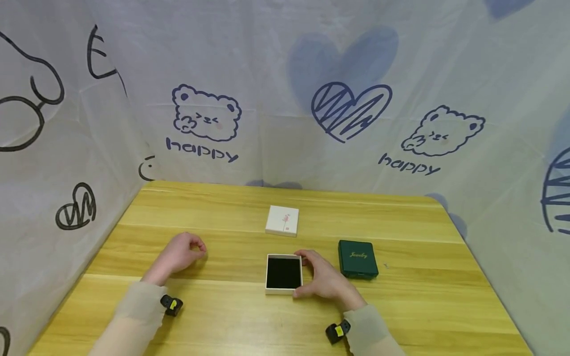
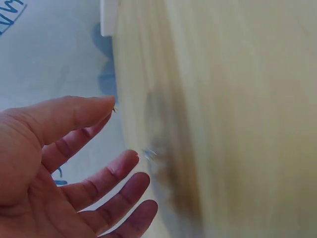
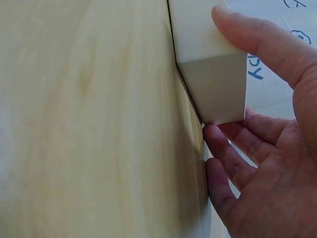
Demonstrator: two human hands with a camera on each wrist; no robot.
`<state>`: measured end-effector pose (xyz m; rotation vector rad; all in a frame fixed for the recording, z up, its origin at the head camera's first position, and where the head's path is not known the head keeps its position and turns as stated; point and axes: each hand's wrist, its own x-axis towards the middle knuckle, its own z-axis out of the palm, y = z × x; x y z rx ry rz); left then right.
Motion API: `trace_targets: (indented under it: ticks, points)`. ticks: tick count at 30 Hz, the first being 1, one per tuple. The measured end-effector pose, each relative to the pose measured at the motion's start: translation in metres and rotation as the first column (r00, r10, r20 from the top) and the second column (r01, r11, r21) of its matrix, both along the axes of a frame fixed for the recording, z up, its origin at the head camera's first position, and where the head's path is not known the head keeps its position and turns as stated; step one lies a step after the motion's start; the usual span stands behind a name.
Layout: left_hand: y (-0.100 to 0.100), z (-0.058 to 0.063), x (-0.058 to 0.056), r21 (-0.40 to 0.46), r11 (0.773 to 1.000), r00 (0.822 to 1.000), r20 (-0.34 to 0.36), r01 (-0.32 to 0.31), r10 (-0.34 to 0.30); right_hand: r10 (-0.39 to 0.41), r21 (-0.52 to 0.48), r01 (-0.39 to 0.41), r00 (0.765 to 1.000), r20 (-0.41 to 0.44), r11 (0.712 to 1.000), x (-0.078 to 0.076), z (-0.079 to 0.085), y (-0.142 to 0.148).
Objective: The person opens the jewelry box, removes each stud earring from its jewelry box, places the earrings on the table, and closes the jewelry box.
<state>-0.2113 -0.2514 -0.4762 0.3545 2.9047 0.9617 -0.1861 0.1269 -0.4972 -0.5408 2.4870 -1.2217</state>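
Observation:
My right hand (image 1: 324,278) holds the right side of an open white box (image 1: 283,291) with a black lining. In the right wrist view, the thumb lies along one wall of that box (image 3: 213,89), with fingertips at its corner. Left of the box, my left hand (image 1: 181,252) is above the table, thumb and forefinger together. In the left wrist view, a tiny glinting piece (image 2: 115,109) shows at the tips of the thumb and forefinger, too small to make out. Beyond the other fingertips appears a small silvery thing (image 2: 149,153); whether it hangs or lies there I cannot tell.
A white lid (image 1: 282,221) with a pink print lies behind the box. To the right sits a closed dark green jewelry box (image 1: 357,259), with a tiny silvery item (image 1: 386,265) beside it. Printed cloth (image 1: 276,138) hangs around the wooden table (image 1: 222,316).

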Motion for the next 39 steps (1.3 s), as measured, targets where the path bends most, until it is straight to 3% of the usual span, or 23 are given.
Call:
trace_targets:
  ticks: [6, 22, 39]
  points:
    - [-0.0062, -0.002, 0.0003, -0.048, 0.998, 0.998, 0.044, -0.048, 0.05, -0.005, 0.0, 0.005, 1.0, 0.008, 1.0, -0.0003, -0.0005, -0.0003]
    - [-0.0012, 0.0015, 0.0, -0.11, 0.987, 0.99, 0.053, -0.121, 0.127, 0.001, 0.0, -0.001, 1.0, -0.009, 1.0, -0.0011, -0.0037, 0.0004]
    - [-0.0036, 0.0036, -0.0011, -0.098, 0.989, 0.989, 0.09, -0.108, 0.117, -0.008, -0.021, 0.008, 1.0, 0.019, 1.0, 0.0, -0.0017, 0.0001]
